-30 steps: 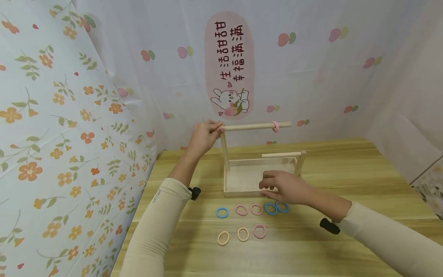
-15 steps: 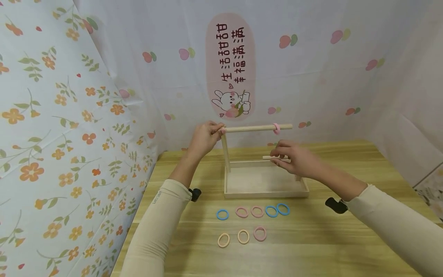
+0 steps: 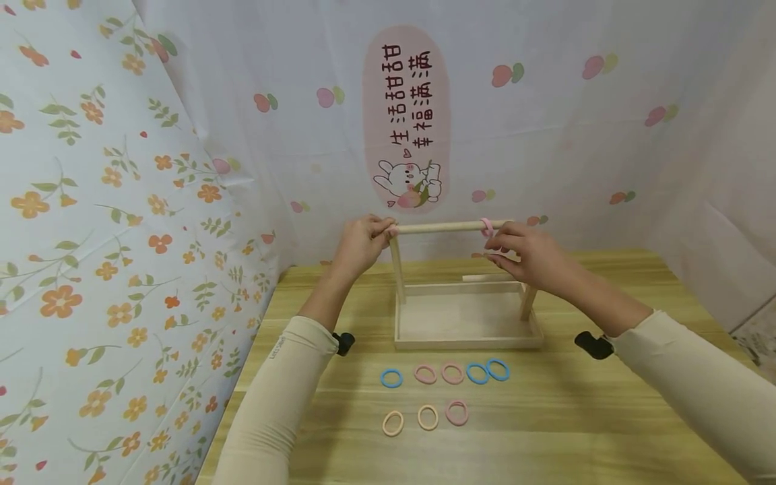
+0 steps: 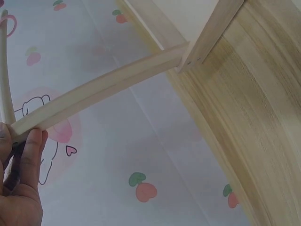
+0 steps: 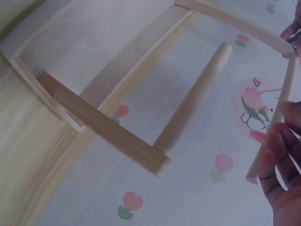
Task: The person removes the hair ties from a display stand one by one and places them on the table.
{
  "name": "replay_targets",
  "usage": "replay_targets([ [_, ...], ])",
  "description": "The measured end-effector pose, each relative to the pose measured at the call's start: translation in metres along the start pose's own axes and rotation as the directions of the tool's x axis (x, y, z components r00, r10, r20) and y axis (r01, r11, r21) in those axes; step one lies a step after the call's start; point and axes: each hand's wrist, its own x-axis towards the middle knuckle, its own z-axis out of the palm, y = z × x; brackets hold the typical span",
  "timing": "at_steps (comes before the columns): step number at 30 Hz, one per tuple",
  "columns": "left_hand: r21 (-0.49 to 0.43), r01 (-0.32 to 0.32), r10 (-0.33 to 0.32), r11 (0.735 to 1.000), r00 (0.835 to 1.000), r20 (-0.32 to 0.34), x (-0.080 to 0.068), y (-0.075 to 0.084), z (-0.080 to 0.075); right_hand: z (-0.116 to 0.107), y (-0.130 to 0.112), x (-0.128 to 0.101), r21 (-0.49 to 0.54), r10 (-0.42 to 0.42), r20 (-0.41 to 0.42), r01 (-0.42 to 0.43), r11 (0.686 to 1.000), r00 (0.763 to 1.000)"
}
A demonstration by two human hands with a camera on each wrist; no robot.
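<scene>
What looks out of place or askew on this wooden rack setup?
Nothing is spilled or broken. The odd point: only one pink hair tie hangs on the top rod, near the right hand, while eight lie in two rows on the table. The lower rod is bare.

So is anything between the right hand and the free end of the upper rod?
Nothing visible: the right hand is already at the free end of the upper rod, by the pink band hanging there. What its fingers hold is hidden.

Both hands on the upper dowel (image 3: 445, 228) — left hand (image 3: 359, 244) gripping its end, right hand (image 3: 526, 256) at the pink ring (image 3: 486, 226).
</scene>
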Motion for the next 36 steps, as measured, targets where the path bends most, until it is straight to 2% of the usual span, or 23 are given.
replay_targets([
  [6,0.009,0.005,-0.005,1.0,1.0,0.003,0.0,0.0,0.0,-0.001,0.006,0.005,-0.033,-0.044,-0.034,0.043,0.999,0.998],
  [20,0.003,0.021,-0.022,1.0,0.999,0.024,0.0,0.0,0.0,-0.003,0.018,0.012,-0.107,-0.012,-0.101,0.001,0.994,0.995],
  [26,-0.014,0.025,-0.025,1.0,0.999,0.025,0.0,-0.001,0.0,-0.002,0.022,0.013,-0.119,0.05,-0.05,-0.056,0.991,0.997],
  [30,-0.03,0.031,-0.031,0.999,0.999,0.025,0.0,-0.001,0.0,0.0,0.024,0.015,-0.141,0.063,-0.013,-0.064,0.988,0.998],
  [36,-0.026,0.033,-0.032,0.999,0.999,0.025,0.0,0.001,-0.001,0.002,0.024,0.019,-0.169,0.093,-0.013,-0.094,0.981,0.996],
])
